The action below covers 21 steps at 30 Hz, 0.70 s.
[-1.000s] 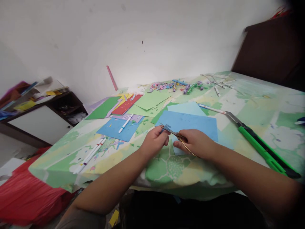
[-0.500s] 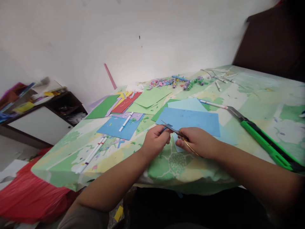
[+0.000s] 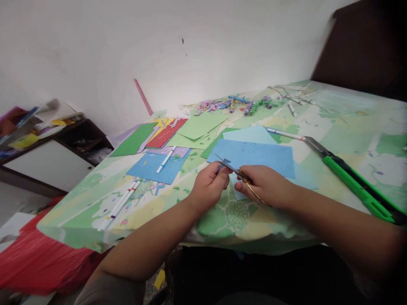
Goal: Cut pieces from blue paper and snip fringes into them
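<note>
My right hand is closed around the gold handles of a pair of scissors, whose blades point left and away from me. Pinched in my left hand is a small blue paper piece, which meets the blades just above the fingertips. Both hands hover close together over the front part of the table. Behind them lies a blue sheet, on top of a light blue sheet and a green one.
A green-handled long tool lies at right beside a marker. Coloured sheets, including a red one, and white markers lie left. Paper scraps and rolled pieces sit near the wall. A cabinet stands left.
The camera view has shifted slightly. Both hands stay nearly in place, and the blue paper piece now shows a little more above the scissor blades.
</note>
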Each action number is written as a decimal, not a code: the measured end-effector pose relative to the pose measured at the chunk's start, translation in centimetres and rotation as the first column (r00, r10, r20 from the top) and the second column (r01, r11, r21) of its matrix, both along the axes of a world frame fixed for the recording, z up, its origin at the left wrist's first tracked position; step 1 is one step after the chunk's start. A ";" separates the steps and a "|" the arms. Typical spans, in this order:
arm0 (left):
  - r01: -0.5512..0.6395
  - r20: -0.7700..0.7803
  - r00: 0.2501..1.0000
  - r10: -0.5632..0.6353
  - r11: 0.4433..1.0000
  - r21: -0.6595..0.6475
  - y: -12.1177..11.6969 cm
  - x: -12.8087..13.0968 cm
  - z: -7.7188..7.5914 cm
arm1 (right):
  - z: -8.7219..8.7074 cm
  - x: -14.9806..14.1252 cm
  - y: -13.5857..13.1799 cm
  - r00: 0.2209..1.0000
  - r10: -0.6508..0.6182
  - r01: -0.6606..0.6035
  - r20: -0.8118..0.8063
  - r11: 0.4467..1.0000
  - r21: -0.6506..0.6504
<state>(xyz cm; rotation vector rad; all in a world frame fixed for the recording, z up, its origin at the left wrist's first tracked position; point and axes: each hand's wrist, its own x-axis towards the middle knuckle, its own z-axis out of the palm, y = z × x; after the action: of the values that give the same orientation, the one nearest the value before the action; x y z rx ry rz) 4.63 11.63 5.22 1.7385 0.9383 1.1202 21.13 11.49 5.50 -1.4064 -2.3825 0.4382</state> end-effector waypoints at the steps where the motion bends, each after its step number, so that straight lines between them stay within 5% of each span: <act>1: -0.010 -0.011 1.000 0.010 1.000 0.006 0.0 0.0 0.0 | 0.0 0.0 0.0 1.000 0.012 -0.013 -0.014 1.000 -0.010; 21: 0.021 -0.024 0.999 -0.020 1.000 0.012 0.0 -0.2 0.3 | 0.2 0.0 -0.3 0.994 0.075 -0.080 -0.073 0.995 -0.058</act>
<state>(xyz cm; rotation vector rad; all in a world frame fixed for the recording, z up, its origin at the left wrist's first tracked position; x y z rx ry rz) 4.41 11.66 5.54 1.7716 0.9278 1.0964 21.10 11.15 5.69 -1.3042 -2.3914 0.5752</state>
